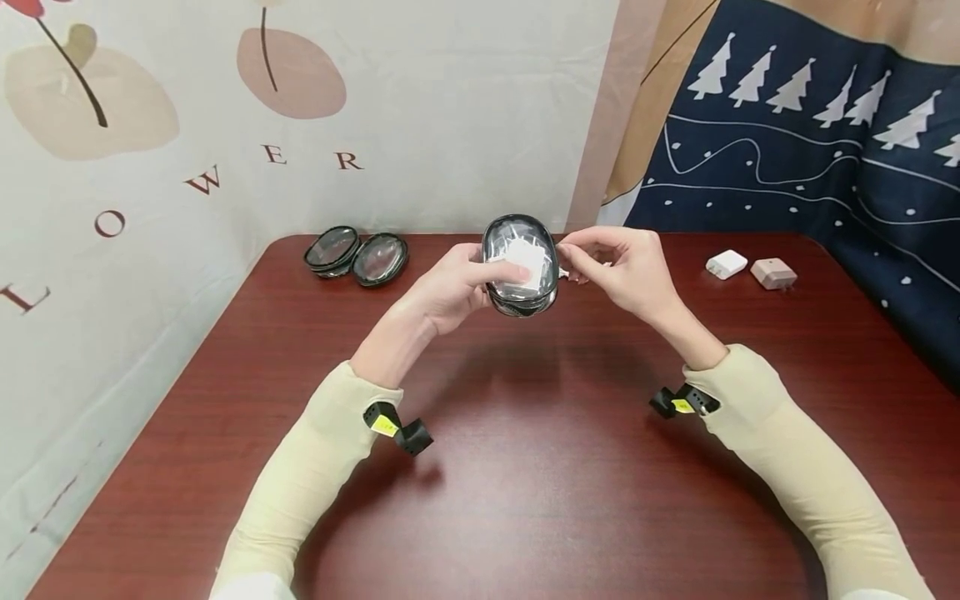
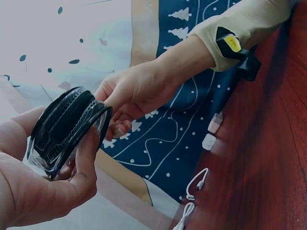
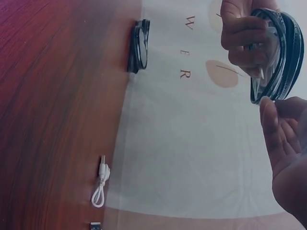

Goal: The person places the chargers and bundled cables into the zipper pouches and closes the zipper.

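Observation:
A small clear oval pouch with black edging (image 1: 522, 218) is held up above the table by my left hand (image 1: 457, 287). The thumb lies across its clear face and the fingers are behind. White contents show through, their kind unclear. In the left wrist view, zipper teeth (image 2: 79, 103) run along the pouch's side, facing up. My right hand (image 1: 626, 262) pinches the pouch's edge at its right side with thumb and forefinger; whether a zipper pull is between them is hidden. Its other fingers are curled in the left wrist view.
Two similar clear pouches (image 1: 332, 248) lie at the table's back left. A white charger plug (image 1: 726, 264) and a pinkish one (image 1: 773, 273) sit at the back right. White cables (image 2: 184, 216) lie near the back edge, mostly behind my hands. Printed cloth hangs behind.

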`<action>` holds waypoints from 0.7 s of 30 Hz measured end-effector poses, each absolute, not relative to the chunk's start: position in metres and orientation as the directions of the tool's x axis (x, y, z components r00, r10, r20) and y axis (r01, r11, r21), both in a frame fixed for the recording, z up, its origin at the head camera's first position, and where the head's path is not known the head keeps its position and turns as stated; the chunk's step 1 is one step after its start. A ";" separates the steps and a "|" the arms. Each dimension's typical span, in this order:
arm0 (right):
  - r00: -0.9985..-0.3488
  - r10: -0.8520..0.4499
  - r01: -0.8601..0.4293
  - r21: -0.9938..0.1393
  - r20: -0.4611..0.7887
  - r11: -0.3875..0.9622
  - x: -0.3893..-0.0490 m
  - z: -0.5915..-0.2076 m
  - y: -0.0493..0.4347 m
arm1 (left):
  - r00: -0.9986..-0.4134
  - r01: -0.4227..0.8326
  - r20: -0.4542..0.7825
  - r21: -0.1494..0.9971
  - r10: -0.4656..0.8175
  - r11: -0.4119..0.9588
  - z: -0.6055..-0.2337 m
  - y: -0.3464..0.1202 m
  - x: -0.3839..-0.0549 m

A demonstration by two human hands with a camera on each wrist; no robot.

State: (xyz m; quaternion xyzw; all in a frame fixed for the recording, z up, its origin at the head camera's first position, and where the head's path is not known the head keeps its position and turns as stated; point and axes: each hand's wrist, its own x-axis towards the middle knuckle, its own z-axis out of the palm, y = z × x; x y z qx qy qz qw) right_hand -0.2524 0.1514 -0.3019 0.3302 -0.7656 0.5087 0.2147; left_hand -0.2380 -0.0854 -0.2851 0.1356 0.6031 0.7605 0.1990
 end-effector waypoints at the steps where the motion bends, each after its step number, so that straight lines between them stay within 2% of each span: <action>1: -0.677 -0.287 -0.736 -0.626 0.678 0.259 -0.253 -0.302 0.151 | -0.881 -0.140 -0.031 0.970 0.472 -0.197 -0.285 -0.086 -0.238; 6: -0.631 -0.265 -0.775 -0.580 0.729 0.250 -0.253 -0.299 0.153 | -0.833 -0.158 -0.037 0.972 0.552 -0.172 -0.282 -0.086 -0.234; 12: -0.622 -0.317 -0.782 -0.589 0.716 0.204 -0.253 -0.299 0.158 | -0.752 -0.174 -0.083 0.982 0.653 -0.076 -0.283 -0.086 -0.234; 21: -0.582 -0.443 -0.766 -0.642 0.682 0.019 -0.250 -0.298 0.157 | -0.614 -0.202 -0.134 0.979 0.778 0.009 -0.281 -0.092 -0.228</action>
